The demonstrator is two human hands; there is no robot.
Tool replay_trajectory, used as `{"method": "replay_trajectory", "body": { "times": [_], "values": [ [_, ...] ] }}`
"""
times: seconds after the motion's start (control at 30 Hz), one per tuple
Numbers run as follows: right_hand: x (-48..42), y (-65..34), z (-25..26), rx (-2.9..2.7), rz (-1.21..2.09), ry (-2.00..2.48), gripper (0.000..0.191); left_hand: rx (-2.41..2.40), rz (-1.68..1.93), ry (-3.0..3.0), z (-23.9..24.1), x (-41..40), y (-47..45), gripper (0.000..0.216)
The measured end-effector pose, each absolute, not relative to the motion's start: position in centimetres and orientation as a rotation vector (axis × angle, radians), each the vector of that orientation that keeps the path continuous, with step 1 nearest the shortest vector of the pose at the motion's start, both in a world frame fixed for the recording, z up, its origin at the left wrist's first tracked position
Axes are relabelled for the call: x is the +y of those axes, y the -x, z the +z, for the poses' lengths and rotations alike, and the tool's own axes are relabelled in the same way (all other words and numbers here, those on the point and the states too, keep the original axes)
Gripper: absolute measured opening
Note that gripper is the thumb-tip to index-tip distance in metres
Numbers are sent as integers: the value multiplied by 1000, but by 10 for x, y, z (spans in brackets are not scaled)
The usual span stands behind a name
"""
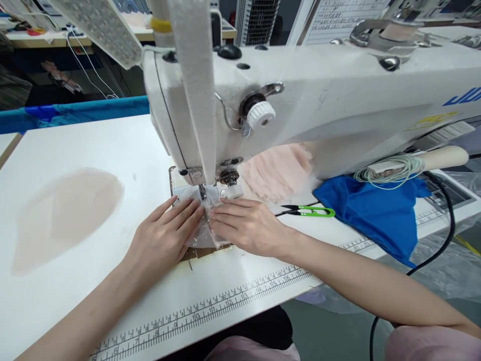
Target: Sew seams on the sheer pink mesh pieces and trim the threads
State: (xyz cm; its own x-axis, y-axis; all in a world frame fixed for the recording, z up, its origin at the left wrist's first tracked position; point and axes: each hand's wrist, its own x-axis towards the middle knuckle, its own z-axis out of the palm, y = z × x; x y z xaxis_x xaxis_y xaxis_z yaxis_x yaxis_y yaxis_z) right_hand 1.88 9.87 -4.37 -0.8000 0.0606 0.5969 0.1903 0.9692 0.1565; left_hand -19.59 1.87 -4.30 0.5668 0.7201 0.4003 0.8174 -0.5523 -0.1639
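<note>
A small piece of sheer pale fabric [205, 234] lies under the presser foot [203, 191] of a white sewing machine [319, 95]. My left hand [167, 235] lies flat on its left side, fingers stretched toward the needle. My right hand [244, 223] presses flat on its right side, fingertips meeting the left hand's just in front of the foot. Neither hand grips anything.
Beige sheer fabric pieces [63, 215] lie at the table's left. Green thread snips [311, 211] lie right of my right hand, beside a blue cloth [379, 210]. Pink ruffled fabric [278, 173] sits behind the machine arm. A printed ruler [210, 306] runs along the table's front edge.
</note>
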Motion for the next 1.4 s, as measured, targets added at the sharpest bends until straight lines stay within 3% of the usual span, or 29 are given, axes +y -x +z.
{"method": "replay_trajectory", "body": {
  "times": [0.77,1.03,1.4],
  "values": [
    [105,-16,-45,-2495,-336,221,27,-1260,-415,2480,-38,19,193,32],
    [99,-18,-46,-2484,-403,179,19,-1171,-500,2534,-37,14,194,34],
    [105,-16,-48,-2483,-402,219,25,-1264,-524,2537,-41,23,198,36]
  ]
}}
